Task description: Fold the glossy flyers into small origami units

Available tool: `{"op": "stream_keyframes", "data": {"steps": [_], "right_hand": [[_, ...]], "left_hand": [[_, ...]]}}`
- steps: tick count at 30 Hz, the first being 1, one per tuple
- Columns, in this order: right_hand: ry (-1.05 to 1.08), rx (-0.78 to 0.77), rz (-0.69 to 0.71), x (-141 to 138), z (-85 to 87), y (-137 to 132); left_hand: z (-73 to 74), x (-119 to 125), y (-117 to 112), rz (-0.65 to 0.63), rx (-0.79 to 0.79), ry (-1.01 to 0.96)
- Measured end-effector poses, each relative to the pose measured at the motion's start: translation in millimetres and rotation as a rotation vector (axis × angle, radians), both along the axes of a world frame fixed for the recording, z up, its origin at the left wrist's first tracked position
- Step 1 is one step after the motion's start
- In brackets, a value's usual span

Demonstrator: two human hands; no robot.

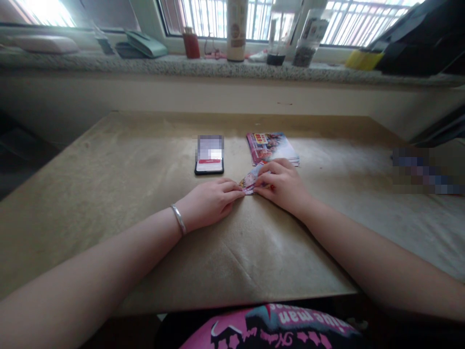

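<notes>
Pink-and-black printed cloth [269, 334] lies nearest, this side of the phone [209, 167]. Under the phone spreads the desk [145, 145], its cover creased; far beyond the phone, a windowsill [214, 68] carries bottles. Nearer than the phone and to its right, the right hand [281, 182] pinches a small printed paper [250, 180] between thumb and fingers; the left hand [218, 198], just in front of the phone, has its fingers together, tips at the paper's left edge, their grip unclear. Right of the phone, a stack of leaflets [272, 148] crowds the right knuckles. The paper, near the phone's front right corner, seems folded, probably light, slick and easily creased, best held by its edges.
</notes>
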State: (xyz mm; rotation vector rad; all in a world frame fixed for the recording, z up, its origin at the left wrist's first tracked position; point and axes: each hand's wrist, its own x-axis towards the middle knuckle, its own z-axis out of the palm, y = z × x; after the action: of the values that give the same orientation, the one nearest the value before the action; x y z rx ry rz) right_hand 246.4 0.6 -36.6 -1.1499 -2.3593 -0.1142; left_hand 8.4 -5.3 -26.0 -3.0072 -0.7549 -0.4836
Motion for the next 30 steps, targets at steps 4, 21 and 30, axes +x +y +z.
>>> {"op": "stream_keyframes", "data": {"steps": [4, 21, 30], "right_hand": [[-0.125, -0.005, 0.121, -1.9, 8.7, -10.1], [-0.151, -0.188, 0.113, 2.6, 16.1, -9.9], [-0.095, -0.286, 0.177, 29.7, 15.7, -0.5]], "left_hand": [[-0.6, -0.6, 0.1, 0.005, 0.011, 0.007], [0.7, -0.9, 0.0, 0.001, 0.004, 0.035], [0.1, -1.7, 1.5, -0.008, -0.002, 0.035]]}}
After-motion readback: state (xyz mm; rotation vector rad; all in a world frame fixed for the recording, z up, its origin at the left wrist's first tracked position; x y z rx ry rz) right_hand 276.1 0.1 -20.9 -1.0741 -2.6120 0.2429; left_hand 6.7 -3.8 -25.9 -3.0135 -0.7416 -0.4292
